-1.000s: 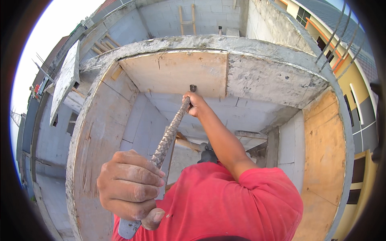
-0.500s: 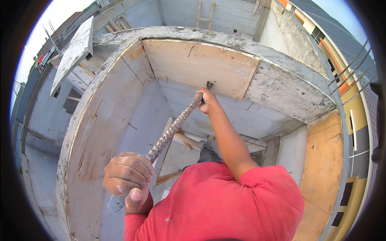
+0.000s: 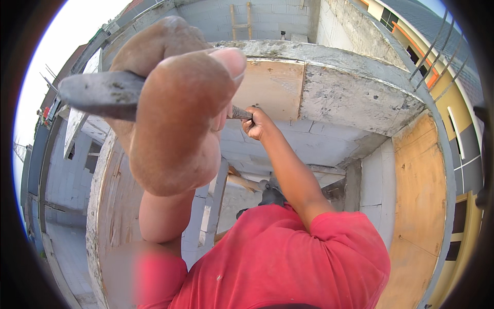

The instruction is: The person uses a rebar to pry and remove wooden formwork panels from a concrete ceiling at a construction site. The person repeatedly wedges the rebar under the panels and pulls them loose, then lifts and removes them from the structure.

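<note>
My left hand [image 3: 177,123] is raised close in front of me, its fingers wrapped round the near end of a ribbed steel pry bar [image 3: 105,94]. The bar's flattened tip sticks out to the left of the fist. Farther away, my right hand [image 3: 256,125] is closed round the far part of the same bar. It is just below the lower edge of a pale plywood panel [image 3: 275,85] on the concrete beam [image 3: 355,98]. The bar's far claw end is hidden now, and my left hand covers much of its middle.
Plywood also lines the left side [image 3: 123,201] and right side [image 3: 419,190] of the opening. Bare rebar rods [image 3: 447,56] stick out at the upper right. A wooden ladder [image 3: 241,23] leans on the far block wall. Timber and my feet are below.
My left hand has swung up and closer with the near end of the bar. My right hand has shifted slightly down and left, still gripping the bar. The view has tilted a little.
</note>
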`<state>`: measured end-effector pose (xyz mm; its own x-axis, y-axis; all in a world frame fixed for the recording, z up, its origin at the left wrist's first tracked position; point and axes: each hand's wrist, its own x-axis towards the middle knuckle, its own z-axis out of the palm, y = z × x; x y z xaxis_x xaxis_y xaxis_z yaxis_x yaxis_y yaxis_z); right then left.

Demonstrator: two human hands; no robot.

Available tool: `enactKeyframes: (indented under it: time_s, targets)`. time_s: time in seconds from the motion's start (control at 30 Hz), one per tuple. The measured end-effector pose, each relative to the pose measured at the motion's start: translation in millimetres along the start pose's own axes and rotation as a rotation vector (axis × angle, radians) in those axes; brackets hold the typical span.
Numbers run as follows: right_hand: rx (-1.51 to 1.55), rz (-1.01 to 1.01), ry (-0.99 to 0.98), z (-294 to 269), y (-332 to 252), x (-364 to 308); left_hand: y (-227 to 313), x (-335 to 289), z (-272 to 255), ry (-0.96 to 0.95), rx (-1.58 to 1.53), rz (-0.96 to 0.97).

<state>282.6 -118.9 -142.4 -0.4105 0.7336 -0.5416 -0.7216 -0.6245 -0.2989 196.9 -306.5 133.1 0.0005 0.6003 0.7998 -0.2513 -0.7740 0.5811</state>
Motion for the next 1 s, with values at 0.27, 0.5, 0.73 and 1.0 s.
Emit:
enactKeyframes:
  time_s: [0.27,0.5,0.73,1.0]
  targets:
    - [-0.184,-0.119,-0.028,-14.5,6.2,2.3,23.4,-55.6,-14.7,-0.150,0.107,0.147]
    - [-0.256,-0.121,-0.020,-17.6,11.4,6.3,23.3,-74.8,-30.9,-0.201,0.100,0.245]
    - [-0.096,-0.047,-0.070,-21.1,-1.3,23.4,4.0,-32.0,-0.4,-0.128,0.078,0.090]
    - [-0.374,-0.317,0.012,-19.4,31.7,-1.7,33.7,-199.1,-87.4,0.194,0.050,0.153]
